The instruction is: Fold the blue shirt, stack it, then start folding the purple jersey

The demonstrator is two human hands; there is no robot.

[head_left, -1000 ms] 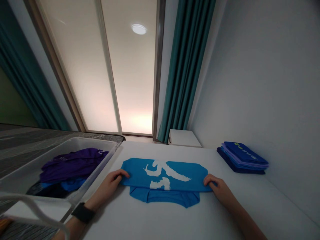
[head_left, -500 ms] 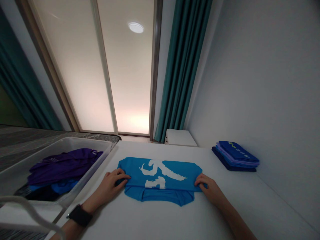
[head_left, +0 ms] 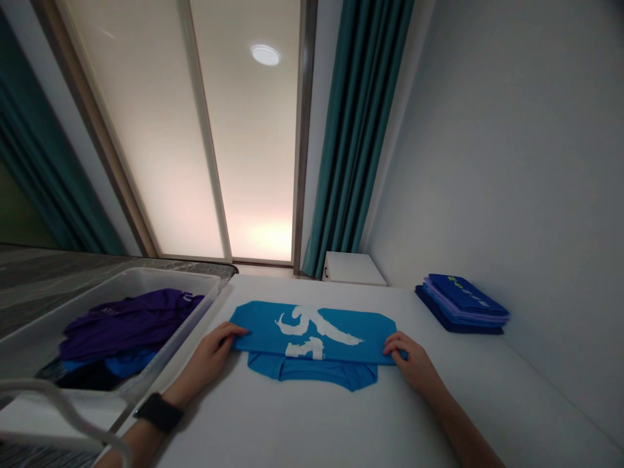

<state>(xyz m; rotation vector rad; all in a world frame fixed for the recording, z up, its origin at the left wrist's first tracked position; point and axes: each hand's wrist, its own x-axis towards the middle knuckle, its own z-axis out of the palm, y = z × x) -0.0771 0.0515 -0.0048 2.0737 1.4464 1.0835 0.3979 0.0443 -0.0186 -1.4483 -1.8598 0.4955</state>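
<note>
A bright blue T-shirt (head_left: 336,341) with a white brush-stroke print lies partly folded on the white table (head_left: 302,422). My left hand (head_left: 212,354), with a black watch on its wrist, pinches the shirt's left folded edge. At the shirt's right folded edge my right hand (head_left: 409,364) grips the cloth with curled fingers. A lower layer of the shirt sticks out below the fold, toward me.
A clear plastic bin (head_left: 160,364) at the left holds purple and blue clothes (head_left: 127,322). A stack of folded blue and purple shirts (head_left: 461,302) sits at the right by the wall. A small white cabinet (head_left: 353,268) stands behind the table, near teal curtains.
Both hands have shifted the folded shirt slightly away from me, and the fold's upper layer now sits a little farther up the table.
</note>
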